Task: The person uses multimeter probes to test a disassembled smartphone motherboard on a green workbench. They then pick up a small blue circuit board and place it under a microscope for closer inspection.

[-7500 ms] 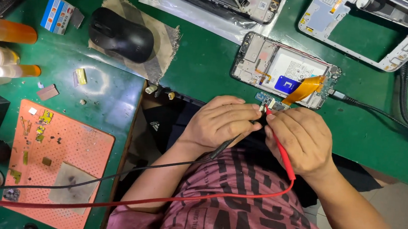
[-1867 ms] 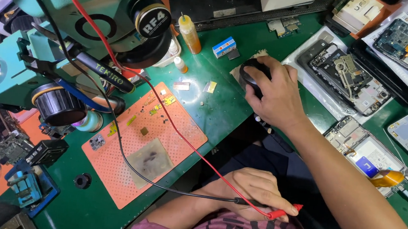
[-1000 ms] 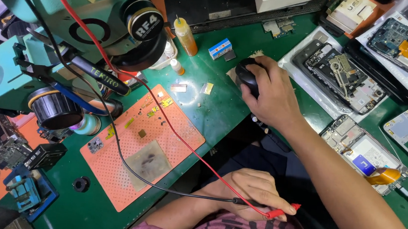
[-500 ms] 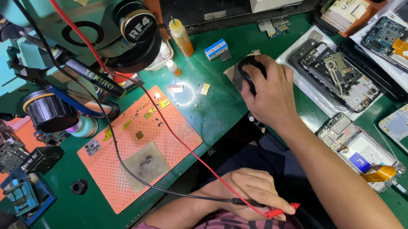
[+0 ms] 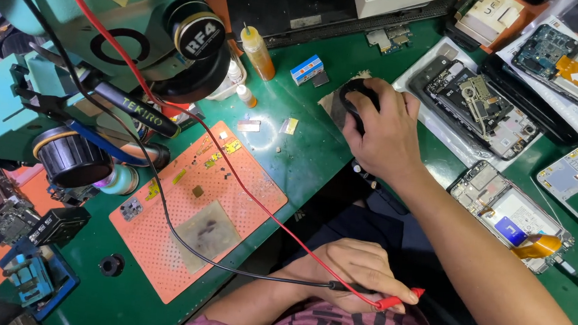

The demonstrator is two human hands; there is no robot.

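My right hand [image 5: 384, 129] rests on a black computer mouse [image 5: 353, 95] that lies on a scrap of cloth on the green bench. By my lap, my left hand [image 5: 356, 267] is closed around two meter probes, a red one [image 5: 402, 302] and a black one [image 5: 342, 286]. Their red and black leads run up and left across an orange work mat [image 5: 196, 203]. An opened phone with an orange flex cable [image 5: 505, 210] lies to the right of my right forearm, with no hand on it.
A teal microscope [image 5: 106, 38] stands over the left side. An amber bottle [image 5: 258, 51] and a small blue box [image 5: 308, 69] sit behind the mat. More opened phones [image 5: 479, 105] and circuit boards [image 5: 572, 61] fill the right. Small tools crowd the lower left [image 5: 36, 273].
Earlier both hands held probes on the opened phone. Since then my right hand has gone to the mouse and my left holds both probes by my lap. In the last second little has moved.
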